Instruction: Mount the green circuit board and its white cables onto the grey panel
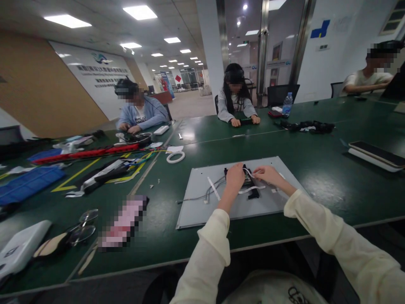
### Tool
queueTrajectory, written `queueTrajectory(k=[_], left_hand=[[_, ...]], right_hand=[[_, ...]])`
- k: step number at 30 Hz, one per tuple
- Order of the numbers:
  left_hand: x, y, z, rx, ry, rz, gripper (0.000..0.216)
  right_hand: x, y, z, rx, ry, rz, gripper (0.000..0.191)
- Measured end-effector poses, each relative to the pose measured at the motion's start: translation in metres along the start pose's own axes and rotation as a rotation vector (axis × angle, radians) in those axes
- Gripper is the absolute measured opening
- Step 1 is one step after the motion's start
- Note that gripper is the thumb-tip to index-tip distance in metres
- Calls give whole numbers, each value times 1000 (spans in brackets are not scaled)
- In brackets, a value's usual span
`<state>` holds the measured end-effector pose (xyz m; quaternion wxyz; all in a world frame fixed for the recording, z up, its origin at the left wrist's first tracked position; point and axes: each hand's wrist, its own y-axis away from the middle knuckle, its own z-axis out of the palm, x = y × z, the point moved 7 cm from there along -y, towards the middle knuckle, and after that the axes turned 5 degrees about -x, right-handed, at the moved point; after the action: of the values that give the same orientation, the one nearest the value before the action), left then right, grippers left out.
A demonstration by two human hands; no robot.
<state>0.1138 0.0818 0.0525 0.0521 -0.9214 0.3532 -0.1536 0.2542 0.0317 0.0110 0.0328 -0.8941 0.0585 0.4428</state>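
Observation:
A light grey flat panel point(198, 179) lies on the green table. On it is a black plastic part point(254, 194), mostly covered by my left hand point(236, 180), whose fingers close around its upper side. My right hand point(268, 174), to the right, pinches the end of a thin white strip point(247, 171) that runs toward the black part. Another white strip point(252, 189) curves across the part below my hands. Grey cables point(202, 196) trail left from under my left hand across the panel. A straight white strip point(213, 188) lies beside them.
Left of the panel lie a pink phone point(126, 221), glasses point(84, 228) and a white case point(22, 249). A tape roll point(176, 157), blue trays point(30, 184) and a red strip point(85, 153) sit farther off. Across the table, people sit near a water bottle point(287, 105).

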Motion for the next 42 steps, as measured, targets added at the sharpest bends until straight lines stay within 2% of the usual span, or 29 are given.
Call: queueTrajectory(k=[8,12,20,29,34,42], left_hand=[[-12,-2,15,-99,8,-99,35],[-12,-3,17,-106,-11,-131,36],[-11,-2,16,-81,-22,-140,39],[-10,-2,14,-104,-37,-172,36],[-6,-5,13,-99,-50,-186,37],[-5,-8,14,-162,-30,-224,47]], right_hand=[[3,3,1,57,-39,0,26],[6,4,2,73,-104,2,18],[18,2,3,104,-222,53,19],[24,-3,6,74,-404,115,10],[17,-3,7,35,-274,88,14],[-19,1,6,7,332,28,24]])
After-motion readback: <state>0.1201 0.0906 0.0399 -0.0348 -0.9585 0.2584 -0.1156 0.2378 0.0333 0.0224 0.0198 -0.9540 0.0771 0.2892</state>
